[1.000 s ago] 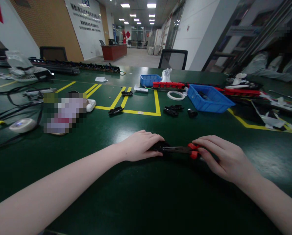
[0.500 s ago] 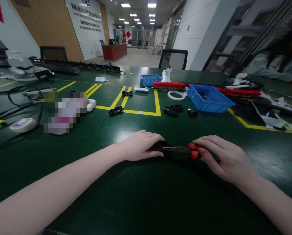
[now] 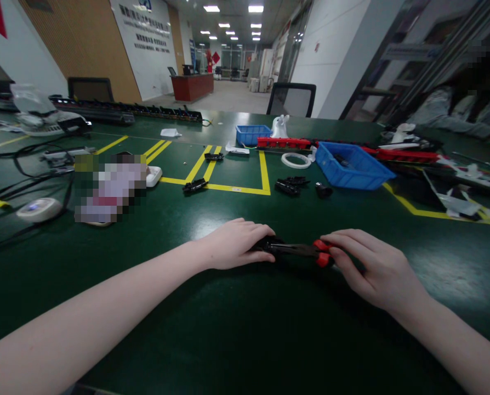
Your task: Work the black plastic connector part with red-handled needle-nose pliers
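Observation:
Fingers and thumb of my left hand [image 3: 240, 244] are closed around a small black part [image 3: 267, 245], mostly covered by the hand. Its exact kind cannot be made out. To the right, my right hand [image 3: 372, 269] pinches the red grips of what look like long-nose pliers [image 3: 298, 249]. Their long dark jaws point left and reach the black part at my left fingertips. Whether the jaw tips are clamped on it is too dark to tell. Both hands are low over the green table [image 3: 245, 329].
Several black parts [image 3: 286, 186] lie beyond my hands, near a blue bin [image 3: 352, 167] and a white ring [image 3: 295, 160]. A phone [image 3: 113, 189], a white oval device [image 3: 39, 209] and cables are at left. Red strips [image 3: 284, 143] lie farther back. Another person [image 3: 454, 112] sits at right.
My right hand and the red grips have shifted slightly left, with the jaws tilting a little. My left hand stays almost still on the black part.

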Available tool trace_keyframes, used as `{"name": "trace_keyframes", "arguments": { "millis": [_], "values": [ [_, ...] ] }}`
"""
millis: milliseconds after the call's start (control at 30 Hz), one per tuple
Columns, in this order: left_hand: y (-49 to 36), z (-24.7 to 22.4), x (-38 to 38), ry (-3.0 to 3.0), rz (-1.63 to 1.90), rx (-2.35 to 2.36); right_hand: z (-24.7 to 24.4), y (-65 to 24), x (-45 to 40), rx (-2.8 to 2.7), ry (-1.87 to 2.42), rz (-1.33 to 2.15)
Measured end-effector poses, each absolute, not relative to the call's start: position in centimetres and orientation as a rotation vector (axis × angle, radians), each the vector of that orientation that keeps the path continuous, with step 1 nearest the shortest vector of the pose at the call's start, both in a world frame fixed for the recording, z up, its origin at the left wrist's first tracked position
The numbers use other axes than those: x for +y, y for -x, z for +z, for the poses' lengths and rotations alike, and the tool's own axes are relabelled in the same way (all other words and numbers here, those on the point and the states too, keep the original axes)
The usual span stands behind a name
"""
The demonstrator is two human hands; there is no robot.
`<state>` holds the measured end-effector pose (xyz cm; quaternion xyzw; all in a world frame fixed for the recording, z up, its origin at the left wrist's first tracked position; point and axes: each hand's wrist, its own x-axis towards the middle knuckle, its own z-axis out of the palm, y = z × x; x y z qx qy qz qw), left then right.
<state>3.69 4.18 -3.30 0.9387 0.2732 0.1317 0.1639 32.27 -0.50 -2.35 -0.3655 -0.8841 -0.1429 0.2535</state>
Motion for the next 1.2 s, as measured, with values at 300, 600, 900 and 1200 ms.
{"name": "trace_keyframes", "arguments": {
  "millis": [300,600,900,1200],
  "values": [
    [-3.67,-3.14,4.09,-2.686,0.377,0.756,-1.56,-32.56,-0.91,-2.426,0.975,-0.387],
    [-3.65,-3.10,4.04,-2.684,0.377,0.763,-1.80,-32.72,-0.83,-2.431,0.963,-0.402],
    [-3.70,-3.04,4.01,-2.686,0.361,0.763,-1.97,-32.80,-0.75,-2.397,0.993,-0.354],
    [-3.65,-3.13,4.06,-2.681,0.365,0.772,-2.30,-32.51,-0.82,-2.394,0.990,-0.302]
  ]
}}
